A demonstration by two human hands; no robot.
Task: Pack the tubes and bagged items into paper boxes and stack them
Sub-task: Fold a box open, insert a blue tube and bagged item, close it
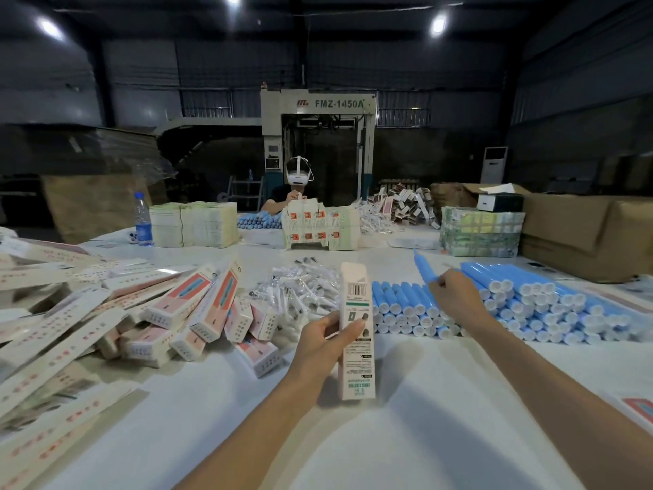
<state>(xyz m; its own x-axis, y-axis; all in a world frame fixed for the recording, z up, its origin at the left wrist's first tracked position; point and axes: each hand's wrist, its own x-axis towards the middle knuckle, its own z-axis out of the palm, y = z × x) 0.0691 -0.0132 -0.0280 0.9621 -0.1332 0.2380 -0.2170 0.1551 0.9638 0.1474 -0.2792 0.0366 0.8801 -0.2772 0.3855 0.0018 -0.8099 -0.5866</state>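
My left hand grips a long pink-and-white paper box, held upright over the white table with its top flap open. My right hand pinches one blue tube, lifted at a slant above the rows of blue tubes with white caps on the right. A heap of small clear bagged items lies behind the box in the middle. Packed pink boxes lie piled on the left.
Flat unfolded box blanks spread along the left edge. Across the table a person wearing a headset works behind stacks of cartons. A water bottle stands at the back left; brown cardboard boxes at the right.
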